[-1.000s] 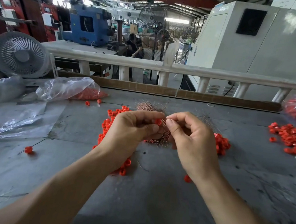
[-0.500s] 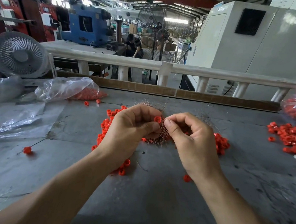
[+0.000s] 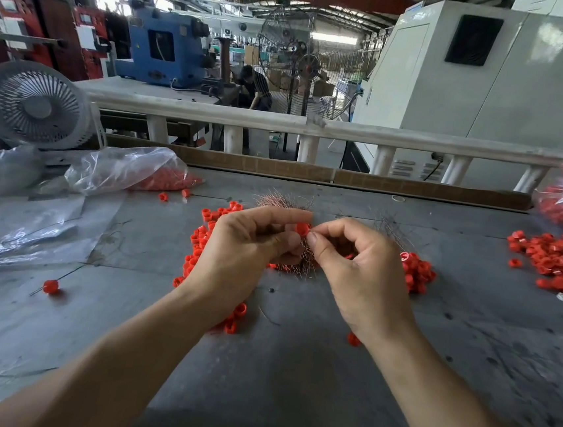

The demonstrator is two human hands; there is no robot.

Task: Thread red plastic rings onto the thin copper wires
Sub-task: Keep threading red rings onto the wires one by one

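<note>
Your left hand [image 3: 249, 244] pinches one red ring [image 3: 302, 229] between thumb and forefinger, lifted above the wire bundle [image 3: 286, 203] on the table [image 3: 292, 369]. Your right hand [image 3: 364, 269] has its thumb and forefinger closed together right at the ring's edge, the other fingers curled; it looks as if they pinch a wire there, but a single strand is too thin to make out, so I cannot tell for sure.

What can go wrong comes from how small both parts are. If the wire tip misses the hole, it is likely to bend against the ring's face, and a kinked end may not pass afterwards. If your left thumb covers the hole, you are feeding blind. Squeeze the ring too lightly and it can pop out and drop into the loose rings [image 3: 202, 236] left of the bundle, where you lose track of it. Grip the wire too far back from its tip and it may flex away instead of going through.

The bundle's stray ends stick up just below your fingers; one could snag your right hand or slip into the ring alongside the wire you mean to use.
</note>
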